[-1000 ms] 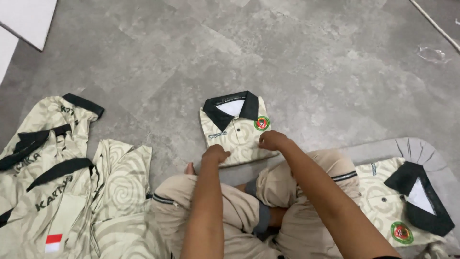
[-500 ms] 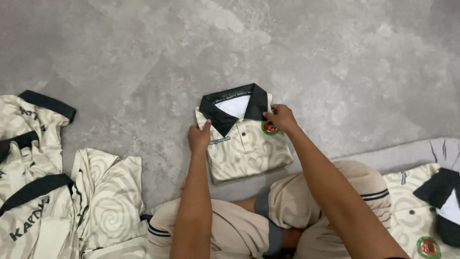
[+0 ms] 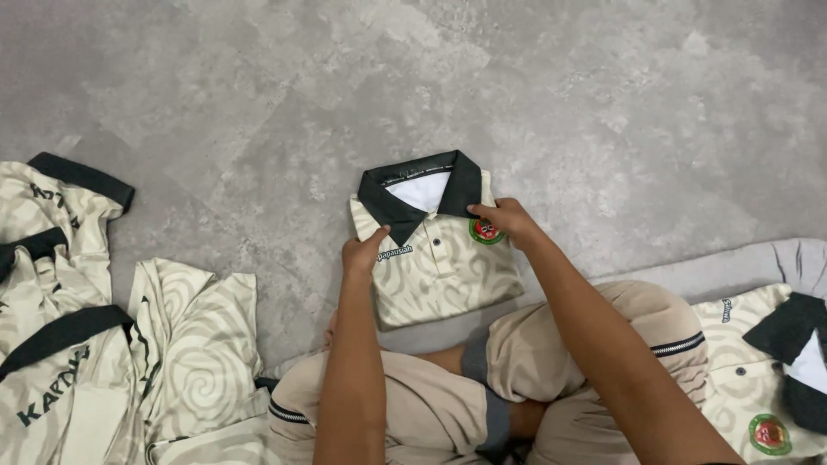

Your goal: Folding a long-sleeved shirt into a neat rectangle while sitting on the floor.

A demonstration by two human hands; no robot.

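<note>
We are sitting cross-legged on the grey floor [image 3: 258,103], and the folded shirt [image 3: 435,258] lies in the middle of the frame, just ahead of our knees. It is a cream polo with a pale swirl pattern, folded into a neat rectangle. Its dark collar [image 3: 418,185] points toward the top of the frame, away from us, and its long axis runs from our lap outward, tilted a little to the right at the near end.

Both hands rest on the shirt's upper half, one on each side. Our left hand [image 3: 363,251] sits at the left edge, fingers curled down over the fold, gripping or pressing that side; we cannot tell which. Our right hand [image 3: 508,220] lies on the upper right corner beside the round red and green badge [image 3: 486,230], fingers bent against the cloth near the collar tip. Neither hand is nearer than the other; the shirt lies straight between them, with the left a touch lower in the frame.

At the left edge of the frame a heap of unfolded shirts [image 3: 95,344] of the same pattern is spread out. At the lower right another folded shirt [image 3: 758,370] rests on a grey mat [image 3: 749,258], well apart from our hands.
</note>
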